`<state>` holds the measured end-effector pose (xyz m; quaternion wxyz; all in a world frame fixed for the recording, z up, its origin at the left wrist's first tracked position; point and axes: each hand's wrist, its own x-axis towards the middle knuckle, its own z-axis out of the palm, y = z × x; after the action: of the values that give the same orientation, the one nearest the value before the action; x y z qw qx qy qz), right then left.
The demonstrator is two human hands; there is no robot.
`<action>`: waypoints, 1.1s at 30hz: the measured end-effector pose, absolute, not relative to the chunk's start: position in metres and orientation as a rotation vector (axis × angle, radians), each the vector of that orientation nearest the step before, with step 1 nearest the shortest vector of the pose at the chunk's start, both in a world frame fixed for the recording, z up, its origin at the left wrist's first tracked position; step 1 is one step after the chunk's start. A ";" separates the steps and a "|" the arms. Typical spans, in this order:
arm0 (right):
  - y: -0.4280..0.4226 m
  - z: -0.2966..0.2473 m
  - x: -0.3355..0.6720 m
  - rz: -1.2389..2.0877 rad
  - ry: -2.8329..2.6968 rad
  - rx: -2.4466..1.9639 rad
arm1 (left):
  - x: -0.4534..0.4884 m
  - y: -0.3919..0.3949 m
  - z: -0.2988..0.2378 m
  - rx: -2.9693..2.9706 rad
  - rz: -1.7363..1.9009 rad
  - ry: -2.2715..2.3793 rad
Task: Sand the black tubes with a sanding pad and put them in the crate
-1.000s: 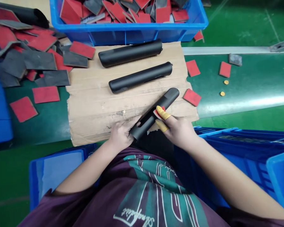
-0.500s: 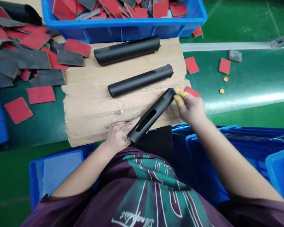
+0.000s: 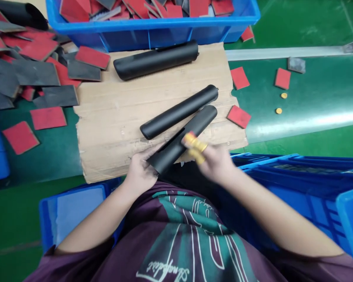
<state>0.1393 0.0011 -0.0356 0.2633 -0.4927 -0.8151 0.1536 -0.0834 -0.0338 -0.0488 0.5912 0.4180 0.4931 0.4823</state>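
The right hand [image 3: 214, 158] has moved from the far tip to the middle of the black tube [image 3: 176, 144].

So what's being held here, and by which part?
The nearest black tube: the left hand grips its near end; the right hand has fingers on its middle, too blurred to tell a grip.

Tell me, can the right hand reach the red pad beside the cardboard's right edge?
Probably yes: the red pad lies uncovered just beyond the right hand, with nothing between them, though its fingers now rest on the black tube.
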 end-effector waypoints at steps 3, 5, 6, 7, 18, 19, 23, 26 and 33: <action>0.018 -0.032 0.143 0.376 -2.000 -1.569 | -0.083 -0.032 -0.050 0.891 1.111 1.170; 0.011 -0.026 0.132 0.420 -1.985 -1.494 | -0.086 -0.033 -0.051 0.914 1.089 1.232; 0.002 -0.023 0.124 0.506 -2.074 -1.388 | -0.088 -0.034 -0.052 0.954 1.077 1.268; -0.008 -0.020 0.117 0.583 -2.169 -1.290 | -0.090 -0.035 -0.054 1.006 1.067 1.301; -0.018 -0.003 0.105 0.495 -2.288 -1.271 | -0.083 -0.035 -0.037 1.311 1.034 1.276; -0.022 -0.001 0.104 0.501 -2.341 -1.224 | -0.084 -0.037 -0.034 1.396 1.019 1.283; -0.019 -0.003 0.114 0.402 -2.126 -1.488 | -0.092 -0.040 -0.028 1.739 0.923 1.337; -0.023 -0.004 0.116 0.444 -2.120 -1.461 | -0.097 -0.040 -0.025 1.854 0.813 1.390; -0.023 -0.012 0.122 0.417 -2.010 -1.543 | -0.093 -0.043 -0.023 1.898 0.808 1.406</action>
<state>0.1217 -0.0231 -0.0122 0.2829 -0.5763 -0.7507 0.1559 -0.0930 -0.0428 -0.0229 0.3169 0.7212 0.5340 0.3071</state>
